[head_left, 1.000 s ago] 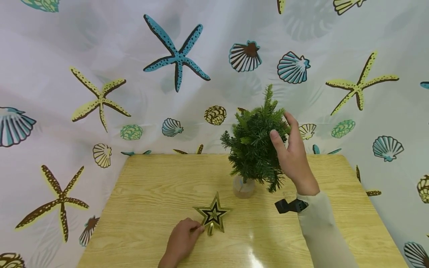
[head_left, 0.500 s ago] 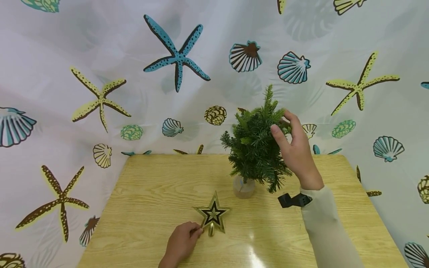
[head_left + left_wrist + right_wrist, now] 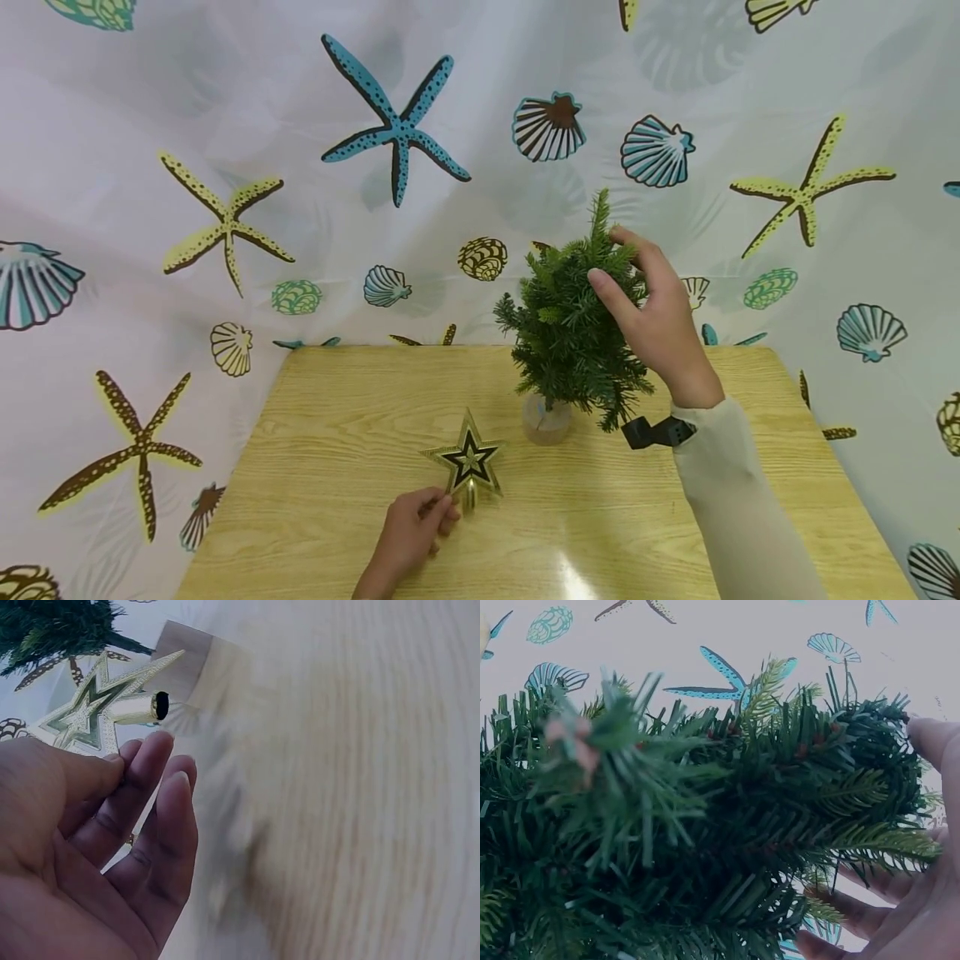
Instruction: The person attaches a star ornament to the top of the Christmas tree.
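Gold star (image 3: pixel 470 457), over the near half of the table, left of the tree base and a bit nearer the person. Top tip points to the far wall; tube (image 3: pixel 471 493) at the bottom points back at the person. Long axis, tip to tube, runs roughly straight away from the person. Left wrist view has the tube's dark mouth facing right. Can't tell from here if the star touches the table.

Left hand (image 3: pixel 411 527) pinches the star's lower left point, thumb against index finger, other fingers loosely bent. The pinched point is partly hidden; forearm is cut off by the head view's bottom edge.

Tree (image 3: pixel 573 325) stands upright on a round base (image 3: pixel 546 420), tip up and slightly right. Needles hide most of the trunk. Right wrist view crops the tree, with one near twig blurred.

Right hand (image 3: pixel 660 317) is at the tree's upper right, thumb and fingers spread wide, loosely curved. Needles cover some fingertips; can't tell how firm the contact is.

Beige sleeve (image 3: pixel 738 492), black wrist camera (image 3: pixel 656 432). Wood table (image 3: pixel 337 400), shell-print curtain (image 3: pixel 337 217) behind.
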A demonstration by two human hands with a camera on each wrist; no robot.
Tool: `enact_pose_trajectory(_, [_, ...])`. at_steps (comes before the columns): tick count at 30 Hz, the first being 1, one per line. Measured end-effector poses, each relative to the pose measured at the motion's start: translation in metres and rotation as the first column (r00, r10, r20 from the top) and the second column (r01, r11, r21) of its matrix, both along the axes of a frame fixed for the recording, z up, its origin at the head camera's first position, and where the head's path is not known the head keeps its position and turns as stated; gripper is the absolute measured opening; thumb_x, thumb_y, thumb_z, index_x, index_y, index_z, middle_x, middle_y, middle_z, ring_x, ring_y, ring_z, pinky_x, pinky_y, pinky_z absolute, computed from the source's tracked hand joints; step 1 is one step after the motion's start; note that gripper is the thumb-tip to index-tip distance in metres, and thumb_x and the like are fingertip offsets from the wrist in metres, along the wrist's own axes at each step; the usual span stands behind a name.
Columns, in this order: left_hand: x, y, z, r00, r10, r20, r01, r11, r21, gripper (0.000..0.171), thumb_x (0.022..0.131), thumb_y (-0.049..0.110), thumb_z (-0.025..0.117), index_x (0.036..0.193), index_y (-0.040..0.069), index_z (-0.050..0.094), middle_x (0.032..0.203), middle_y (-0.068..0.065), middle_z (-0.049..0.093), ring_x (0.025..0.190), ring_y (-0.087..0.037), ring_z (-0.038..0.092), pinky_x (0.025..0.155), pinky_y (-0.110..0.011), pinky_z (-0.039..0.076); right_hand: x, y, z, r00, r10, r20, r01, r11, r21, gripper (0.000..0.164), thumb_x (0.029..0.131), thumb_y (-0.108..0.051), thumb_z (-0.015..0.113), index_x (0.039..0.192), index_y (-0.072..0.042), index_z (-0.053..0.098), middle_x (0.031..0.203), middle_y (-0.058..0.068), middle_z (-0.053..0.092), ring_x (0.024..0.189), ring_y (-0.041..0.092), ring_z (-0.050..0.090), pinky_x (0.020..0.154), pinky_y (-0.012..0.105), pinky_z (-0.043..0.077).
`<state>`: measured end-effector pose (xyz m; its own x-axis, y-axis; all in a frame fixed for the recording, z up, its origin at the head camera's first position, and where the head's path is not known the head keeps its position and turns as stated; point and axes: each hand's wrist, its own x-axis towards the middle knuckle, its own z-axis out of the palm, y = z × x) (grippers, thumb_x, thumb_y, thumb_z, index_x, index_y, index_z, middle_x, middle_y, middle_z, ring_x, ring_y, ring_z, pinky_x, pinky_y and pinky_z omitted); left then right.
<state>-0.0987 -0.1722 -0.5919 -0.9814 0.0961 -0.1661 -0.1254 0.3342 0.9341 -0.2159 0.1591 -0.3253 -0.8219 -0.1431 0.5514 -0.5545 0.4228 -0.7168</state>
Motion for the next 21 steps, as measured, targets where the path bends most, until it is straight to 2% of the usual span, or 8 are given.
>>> enact_pose_trajectory(4, [-0.003,0.001,0.005,1.0,0.003,0.016,-0.003,0.999,0.048,0.022,0.106,0.017,0.062,0.107,-0.002,0.074,0.088,-0.008,0.073,0.076,-0.024,0.069,0.051,-0.033,0.058,-0.002,-0.002,0.002,1.0,-0.006,0.015,0.006,1.0,-0.002,0.059,0.105,-0.027,0.064,0.158,-0.015,0.042,0.16,0.006,0.042,0.148,0.03,0.037,0.117,0.057,0.032])
enact_pose_trajectory(13, [-0.008,0.002,0.019,1.0,0.015,0.024,-0.018,0.993,0.12,0.031,0.107,0.022,0.06,0.118,-0.005,0.07,0.094,-0.012,0.075,0.081,-0.026,0.072,0.057,-0.034,0.06,-0.009,-0.007,0.004,1.0,-0.006,0.002,0.006,1.0,-0.008,0.057,0.103,-0.027,0.067,0.154,-0.007,0.048,0.158,0.008,0.044,0.145,0.026,0.041,0.113,0.059,0.035])
enact_pose_trajectory(17, [-0.011,0.005,0.025,0.999,0.037,0.038,-0.044,0.981,0.188,0.032,0.108,0.022,0.059,0.122,-0.006,0.067,0.1,-0.019,0.074,0.082,-0.024,0.072,0.06,-0.037,0.062,-0.009,-0.009,0.003,1.0,-0.024,-0.007,0.024,1.0,-0.019,0.055,0.102,-0.024,0.069,0.151,-0.005,0.051,0.155,0.011,0.048,0.144,0.027,0.042,0.112,0.058,0.036])
enact_pose_trajectory(21, [-0.014,0.009,0.032,0.996,0.082,0.044,-0.09,0.963,0.252,0.035,0.108,0.024,0.059,0.124,-0.007,0.066,0.1,-0.019,0.074,0.081,-0.026,0.074,0.061,-0.037,0.063,-0.009,-0.009,0.001,0.999,-0.028,0.016,0.029,0.999,-0.035,0.053,0.102,-0.024,0.069,0.147,-0.001,0.054,0.153,0.015,0.051,0.147,0.029,0.04,0.117,0.056,0.033])
